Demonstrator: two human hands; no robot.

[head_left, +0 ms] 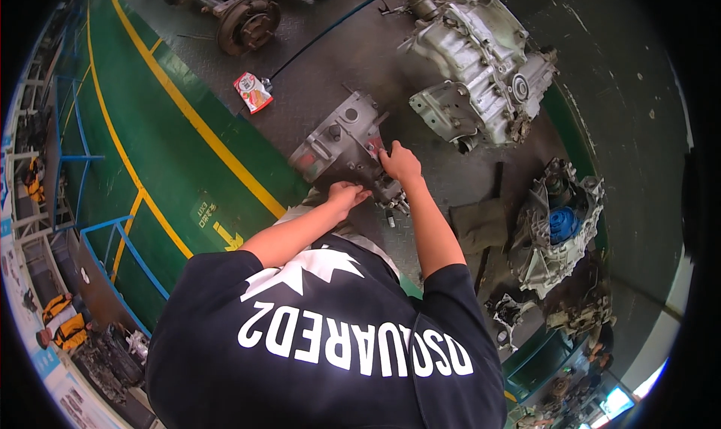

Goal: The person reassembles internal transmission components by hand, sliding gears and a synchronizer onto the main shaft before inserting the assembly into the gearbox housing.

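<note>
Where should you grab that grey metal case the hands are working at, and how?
Probably by its two ends: the lower-left one from the left, the upper-right one from the right. The grey metal case looks long and blocky and lies slantwise, so a hold at both ends should balance it. The right hand is at its right side.

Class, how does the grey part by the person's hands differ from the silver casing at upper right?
The grey part looks smaller than the silver casing. The left hand and right hand are at the grey part; the silver casing has none. The grey part shows a broad flat face; the silver casing looks knobbly. Both look metallic.
</note>
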